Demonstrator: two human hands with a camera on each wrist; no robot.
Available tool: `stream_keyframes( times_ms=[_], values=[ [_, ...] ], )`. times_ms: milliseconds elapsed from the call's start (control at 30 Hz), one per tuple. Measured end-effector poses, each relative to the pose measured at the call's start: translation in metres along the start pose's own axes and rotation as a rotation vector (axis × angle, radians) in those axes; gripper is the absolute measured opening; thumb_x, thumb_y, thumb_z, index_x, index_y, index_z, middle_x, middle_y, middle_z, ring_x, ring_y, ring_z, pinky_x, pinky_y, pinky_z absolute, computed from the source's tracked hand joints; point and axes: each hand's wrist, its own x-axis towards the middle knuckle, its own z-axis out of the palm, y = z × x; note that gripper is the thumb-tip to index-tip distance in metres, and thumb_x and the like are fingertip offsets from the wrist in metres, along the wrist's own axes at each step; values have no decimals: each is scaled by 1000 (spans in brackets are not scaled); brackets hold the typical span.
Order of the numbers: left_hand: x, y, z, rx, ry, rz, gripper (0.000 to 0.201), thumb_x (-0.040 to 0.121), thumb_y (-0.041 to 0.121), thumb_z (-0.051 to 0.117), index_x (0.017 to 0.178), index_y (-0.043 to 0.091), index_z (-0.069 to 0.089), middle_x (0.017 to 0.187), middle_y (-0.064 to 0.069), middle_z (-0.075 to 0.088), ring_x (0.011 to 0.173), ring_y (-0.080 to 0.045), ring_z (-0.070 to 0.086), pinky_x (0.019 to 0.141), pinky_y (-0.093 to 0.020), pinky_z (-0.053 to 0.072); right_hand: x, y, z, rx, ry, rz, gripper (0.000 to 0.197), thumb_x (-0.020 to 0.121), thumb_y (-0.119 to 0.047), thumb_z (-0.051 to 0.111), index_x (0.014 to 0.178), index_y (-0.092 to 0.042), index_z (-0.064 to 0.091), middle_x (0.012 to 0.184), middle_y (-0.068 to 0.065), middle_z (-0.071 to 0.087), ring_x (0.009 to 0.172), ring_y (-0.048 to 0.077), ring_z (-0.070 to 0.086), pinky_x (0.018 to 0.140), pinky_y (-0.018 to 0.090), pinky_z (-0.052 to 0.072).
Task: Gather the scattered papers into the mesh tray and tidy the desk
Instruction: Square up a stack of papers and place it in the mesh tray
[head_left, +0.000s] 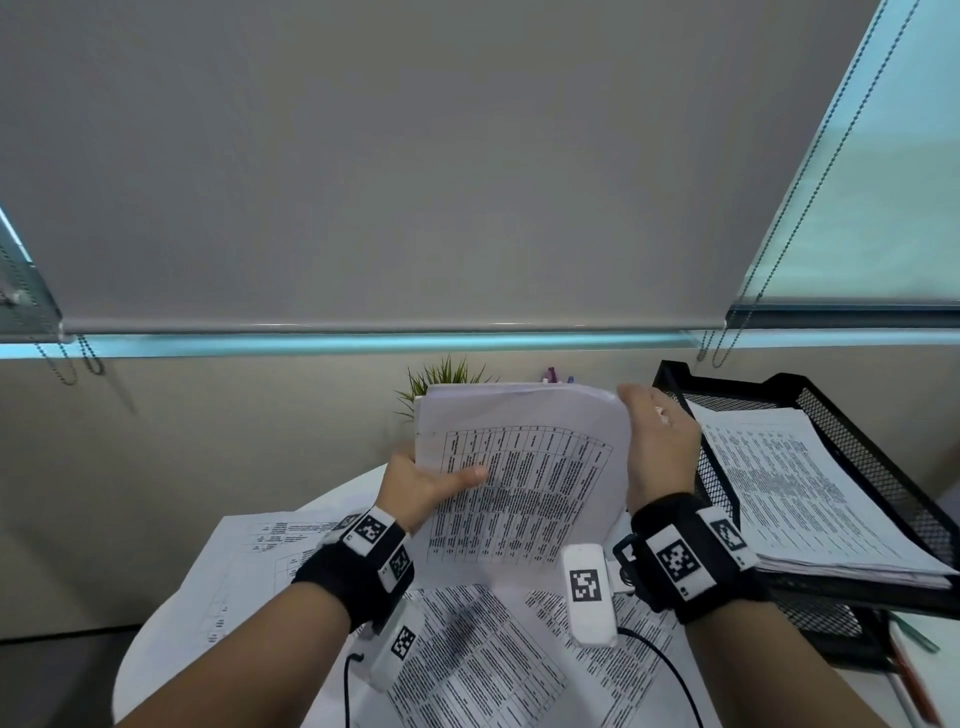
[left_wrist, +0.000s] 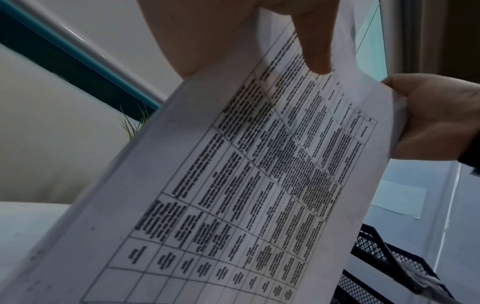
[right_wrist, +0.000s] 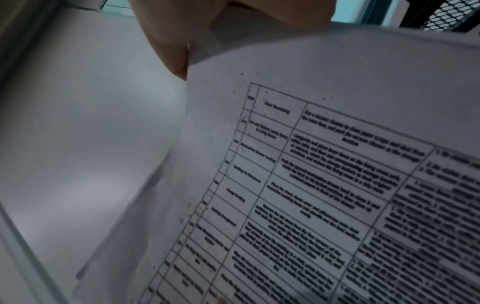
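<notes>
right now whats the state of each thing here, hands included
held papers: lifted upright above the desk, bowed
left hand: grips their left edge, thumb on front
right hand: grips their right edge
mesh tray: holds a paper stack
loose sheets: flat on desk

A sheaf of papers (head_left: 524, 467) stands raised between both hands over loose sheets (head_left: 483, 670) on the worktop (head_left: 358, 488); the mesh tray (head_left: 878, 467) sits right, a plant (head_left: 441, 376) behind.

Dim, cool window light — wrist views blurred
</notes>
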Motion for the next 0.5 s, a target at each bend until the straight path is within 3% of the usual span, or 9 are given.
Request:
stream_keyframes(
  times_ms=[100,233,333,367,433,500],
  values=[
    [2,-2,-1,6,1,-4,64,35,45,90,87,13,70,87,-7,75,84,-18,72,79,-36,57,1,1,0,-28,-17,-13,33,81,-23,62,51,-22,47,51,-11,47,50,9,41,53,26,33],
    [2,1,1,24,26,-22,30,61,16,84,86,15,68,88,-6,74,85,-18,70,83,-39,56,-1,-2,-2,-84,-67,-29,24,82,-29,66,64,-18,57,55,-11,55,56,13,50,59,30,40],
    [5,1,2,0,55,-52,26,65,13,82,87,12,68,91,-12,73,88,-26,70,84,-46,55,-1,0,-9,-89,-181,-31,27,70,-46,71,75,-22,62,74,-4,64,68,18,59,61,32,48],
    [5,1,2,-22,73,-60,25,66,12,82,86,12,68,91,-12,73,87,-27,70,84,-47,55,-1,5,-14,-107,-244,-13,35,62,-47,75,85,-22,63,82,-2,67,74,20,63,62,33,52],
    [5,2,1,-53,95,-64,24,65,10,82,85,12,68,89,-11,73,86,-26,70,84,-47,55,-6,21,-22,-169,-343,70,72,47,-46,84,108,-17,61,97,2,70,87,19,69,69,31,56],
    [4,5,1,-71,89,-52,26,65,8,81,87,10,68,88,-11,73,85,-26,70,83,-48,55,-13,33,-25,-208,-397,146,94,37,-53,87,117,-13,57,103,5,71,98,20,67,81,37,56]
  ],
)
